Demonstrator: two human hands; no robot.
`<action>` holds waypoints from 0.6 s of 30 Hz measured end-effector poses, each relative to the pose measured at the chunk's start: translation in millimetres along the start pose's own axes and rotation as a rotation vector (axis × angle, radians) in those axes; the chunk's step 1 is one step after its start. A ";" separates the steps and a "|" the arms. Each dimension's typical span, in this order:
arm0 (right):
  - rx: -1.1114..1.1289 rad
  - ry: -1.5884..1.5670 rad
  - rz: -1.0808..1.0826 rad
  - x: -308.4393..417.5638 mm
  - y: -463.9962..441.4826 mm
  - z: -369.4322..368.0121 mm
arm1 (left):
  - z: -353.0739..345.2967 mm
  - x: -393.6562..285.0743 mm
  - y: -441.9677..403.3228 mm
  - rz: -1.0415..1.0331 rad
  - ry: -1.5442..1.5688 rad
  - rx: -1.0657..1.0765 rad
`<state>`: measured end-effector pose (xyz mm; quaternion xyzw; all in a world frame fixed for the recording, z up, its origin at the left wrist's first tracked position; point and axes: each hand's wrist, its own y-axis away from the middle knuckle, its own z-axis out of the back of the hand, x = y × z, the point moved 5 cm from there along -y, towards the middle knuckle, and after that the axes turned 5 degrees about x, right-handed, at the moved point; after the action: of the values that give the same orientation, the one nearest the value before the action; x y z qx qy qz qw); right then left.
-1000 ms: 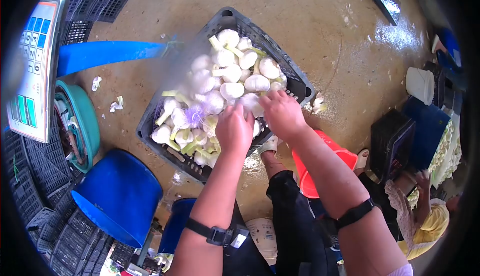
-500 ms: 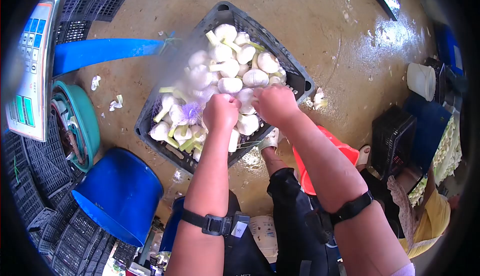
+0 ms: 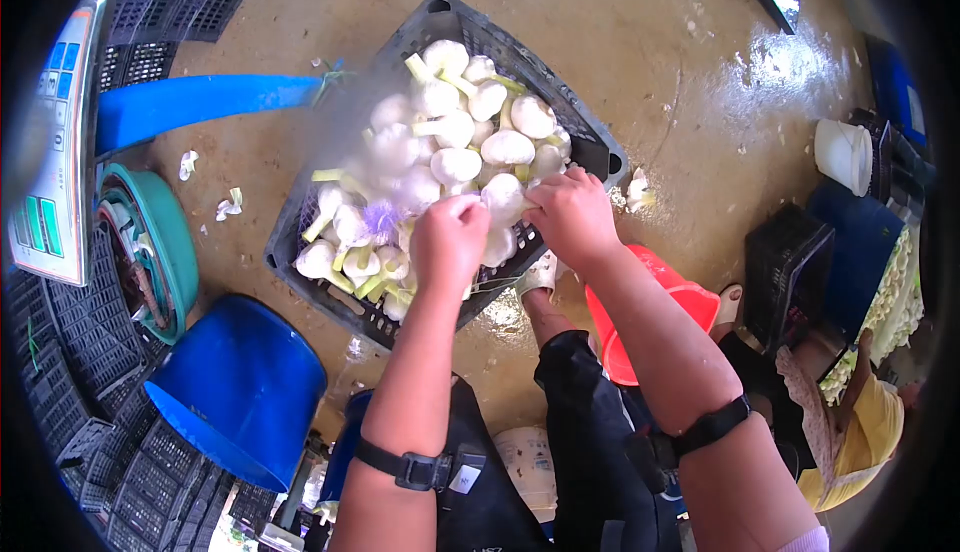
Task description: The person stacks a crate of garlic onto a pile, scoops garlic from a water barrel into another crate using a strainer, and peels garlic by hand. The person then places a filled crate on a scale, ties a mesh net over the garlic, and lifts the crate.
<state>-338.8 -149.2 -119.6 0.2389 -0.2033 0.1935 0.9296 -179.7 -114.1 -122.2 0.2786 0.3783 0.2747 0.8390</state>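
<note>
A dark plastic crate (image 3: 590, 117) full of white garlic bulbs (image 3: 507, 147) with green stems stands in front of me. Purple netting (image 3: 380, 220) shows among the bulbs. My left hand (image 3: 450, 237) is closed above the near part of the heap, fingertips pinched; what they hold, if anything, is too small to tell. Just right of it, my right hand (image 3: 572, 214) is closed near the crate's right side, its fingertips at a garlic bulb (image 3: 504, 199) that lies between the two hands. Whether it grips that bulb's stem is hard to make out.
A scale (image 3: 62, 142) and a teal basin (image 3: 165, 242) are at the left, with a blue tub (image 3: 240, 387) below. A red bucket (image 3: 650, 317) stands right of my leg. Black crates (image 3: 785, 272), a white bucket (image 3: 843, 157) and another person (image 3: 860, 442) are at the right.
The crate and its heap have shifted slightly up and left in view. My hands have moved apart a little from half a second ago, and a bulb now shows between them.
</note>
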 end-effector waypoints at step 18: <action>0.093 0.240 0.013 23.5 -5.0 0.6 | 3.2 -2.2 -17.0 -0.086 -0.592 -0.083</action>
<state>-316.9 -147.4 -109.9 0.2557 -0.0832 0.2358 0.9339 -174.3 -128.3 -130.8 0.2957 0.1171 0.1610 0.9343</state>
